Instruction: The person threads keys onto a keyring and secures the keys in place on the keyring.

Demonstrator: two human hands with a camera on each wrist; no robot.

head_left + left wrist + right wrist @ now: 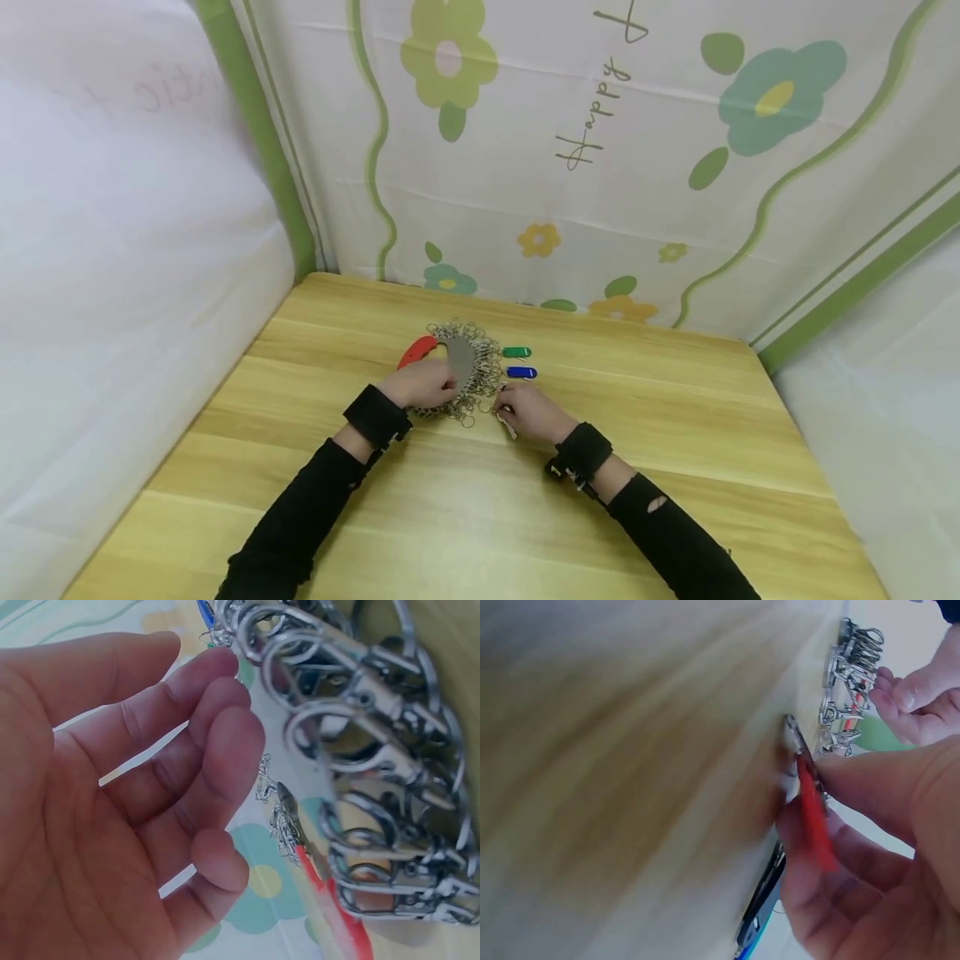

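My right hand [536, 414] pinches a small red pocketknife [814, 817] with a metal edge, low over the table. Its fingers lie near the rim of a bunch of metal key rings with clasps [486, 367]. These rings fan out around a flat red and grey piece [461, 357] that resembles a horseshoe magnet. My left hand [422, 383] hovers over the near side of that piece. Loosely curled and holding nothing, its fingers are beside the metal clasps [375, 742] in the left wrist view, apart from them.
A green pocketknife [517, 352] and a blue pocketknife [521, 372] lie side by side right of the key rings. The wooden table [465, 517] meets a flowered cloth wall [495, 175] at the back. White cloth [127, 250] hangs along the left side.
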